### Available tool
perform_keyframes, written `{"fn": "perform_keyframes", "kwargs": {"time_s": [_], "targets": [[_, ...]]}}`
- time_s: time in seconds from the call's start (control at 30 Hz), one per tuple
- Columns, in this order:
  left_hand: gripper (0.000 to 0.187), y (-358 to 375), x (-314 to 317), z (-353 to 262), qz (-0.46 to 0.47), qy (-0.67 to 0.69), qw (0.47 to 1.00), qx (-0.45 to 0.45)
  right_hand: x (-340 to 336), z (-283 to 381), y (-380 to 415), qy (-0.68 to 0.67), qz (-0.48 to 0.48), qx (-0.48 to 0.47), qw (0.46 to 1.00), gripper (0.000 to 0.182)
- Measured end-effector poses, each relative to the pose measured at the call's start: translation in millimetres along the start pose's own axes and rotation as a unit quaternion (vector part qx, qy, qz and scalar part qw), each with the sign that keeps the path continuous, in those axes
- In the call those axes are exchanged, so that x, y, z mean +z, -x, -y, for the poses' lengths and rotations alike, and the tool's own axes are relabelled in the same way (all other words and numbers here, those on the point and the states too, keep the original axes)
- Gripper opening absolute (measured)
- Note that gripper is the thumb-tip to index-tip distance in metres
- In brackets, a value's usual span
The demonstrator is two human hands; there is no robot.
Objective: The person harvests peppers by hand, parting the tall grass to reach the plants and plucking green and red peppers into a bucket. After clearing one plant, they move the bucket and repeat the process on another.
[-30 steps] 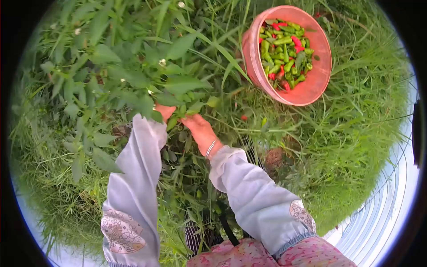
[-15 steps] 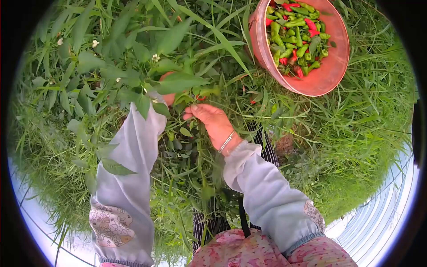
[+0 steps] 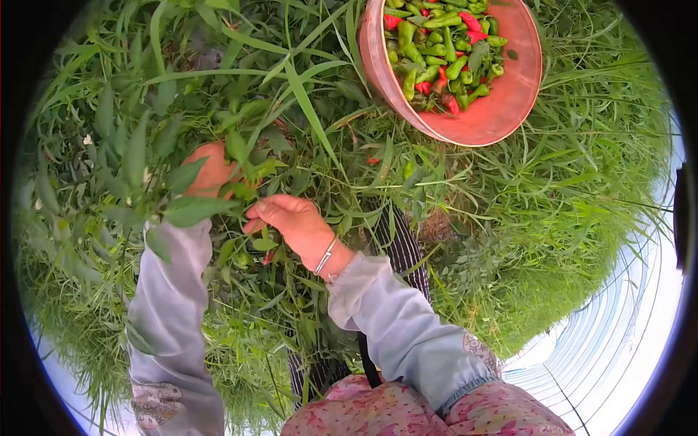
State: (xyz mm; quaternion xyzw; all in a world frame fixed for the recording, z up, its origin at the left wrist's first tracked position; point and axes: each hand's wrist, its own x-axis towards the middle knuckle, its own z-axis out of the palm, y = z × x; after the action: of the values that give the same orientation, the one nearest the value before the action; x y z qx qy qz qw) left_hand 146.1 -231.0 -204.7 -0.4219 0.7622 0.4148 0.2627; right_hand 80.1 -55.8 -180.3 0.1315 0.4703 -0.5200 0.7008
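Observation:
My left hand (image 3: 210,173) is in among the leaves of a pepper plant (image 3: 195,211), and leaves cover its fingers. To its right, my right hand (image 3: 294,225) has thumb and fingertips pressed together at the plant's stems; what they pinch, if anything, is too small to make out. A red pepper (image 3: 268,256) hangs just below the right fingertips, partly behind foliage. At the top right, a pinkish-red bucket (image 3: 502,112) holds many green and red peppers (image 3: 445,54).
Tall grass (image 3: 582,189) and weeds surround the plant on all sides. A striped trouser leg (image 3: 403,251) shows behind my right forearm. White, ribbed sheeting (image 3: 582,363) curves along the lower right edge.
Both hands have shifted left and lower in the view, the left one now showing more from behind the leaves. The flowering branch has swung left, and the bucket appears further left and higher.

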Motion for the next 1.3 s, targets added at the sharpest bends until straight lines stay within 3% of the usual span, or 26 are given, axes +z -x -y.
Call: {"fn": "perform_keyframes", "kwargs": {"time_s": [0.07,0.13,0.23,0.3,0.33,0.37,0.47,0.53,0.6,0.73,0.83,0.97,1.07,1.1,1.2,1.23,1.3], "targets": [[0.033,-0.6,-5.4,11.4,-0.009,0.028,0.997,0.072,3.0,1.5,-0.7,0.012,0.02,-0.01,1.0,0.02],[0.031,2.2,-2.9,12.0,0.0,0.106,0.99,0.091,5.0,5.1,-1.0,-0.033,0.006,0.017,0.999,0.02],[0.029,36.4,-15.8,-18.4,0.052,0.176,0.98,0.082,4.6,6.4,-5.0,-0.109,-0.062,0.011,0.992,0.018],[0.028,44.3,-24.8,-30.0,0.094,0.192,0.974,0.069,2.2,6.0,-7.8,-0.077,-0.039,-0.028,0.996,0.018],[0.023,37.1,-22.5,2.1,0.078,0.384,0.92,0.031,3.2,8.2,-10.8,-0.063,-0.02,-0.052,0.996,0.018],[0.019,21.9,-11.2,59.0,0.058,0.559,0.827,-0.004,3.0,11.8,-10.6,-0.05,-0.017,-0.037,0.998,0.019],[0.022,65.2,-27.9,29.4,-0.064,0.478,0.875,-0.037,-2.3,20.7,-8.5,-0.143,-0.011,0.03,0.989,0.021],[0.025,78.2,-17.2,42.0,-0.036,0.463,0.885,-0.022,0.2,29.6,-5.3,-0.213,0.012,0.052,0.976,0.024],[0.03,98.5,9.4,45.3,-0.038,0.498,0.864,-0.067,2.5,30.3,-5.7,-0.254,0.016,0.056,0.966,0.026],[0.035,109.6,19.3,-5.7,0.036,0.557,0.824,-0.097,0.4,18.9,-10.6,-0.227,-0.008,0.031,0.973,0.026],[0.033,105.9,35.1,-12.6,0.04,0.544,0.826,-0.14,0.9,18.3,-8.7,-0.209,-0.017,0.088,0.974,0.024],[0.029,97.1,53.2,-19.9,-0.128,0.386,0.913,-0.022,8.1,8.5,-10.7,-0.221,-0.027,0.024,0.975,0.024],[0.028,100.0,54.1,-24.1,-0.091,0.393,0.913,-0.068,11.3,10.9,-7.4,-0.176,-0.041,0.065,0.981,0.024],[0.026,101.5,53.4,-24.7,-0.077,0.414,0.903,-0.079,11.0,9.7,-6.2,-0.21,-0.002,0.047,0.977,0.023],[0.018,108.7,48.5,-28.9,-0.031,0.478,0.871,-0.112,13.3,3.2,-5.2,-0.19,-0.028,0.057,0.98,0.023],[0.016,113.9,37.5,-39.1,-0.002,0.519,0.838,-0.165,12.4,8.8,-0.8,-0.207,-0.016,0.104,0.973,0.024],[0.016,125.2,17.3,-40.2,0.13,0.523,0.824,-0.175,15.6,2.4,-3.1,-0.167,-0.055,0.057,0.983,0.025]]}}
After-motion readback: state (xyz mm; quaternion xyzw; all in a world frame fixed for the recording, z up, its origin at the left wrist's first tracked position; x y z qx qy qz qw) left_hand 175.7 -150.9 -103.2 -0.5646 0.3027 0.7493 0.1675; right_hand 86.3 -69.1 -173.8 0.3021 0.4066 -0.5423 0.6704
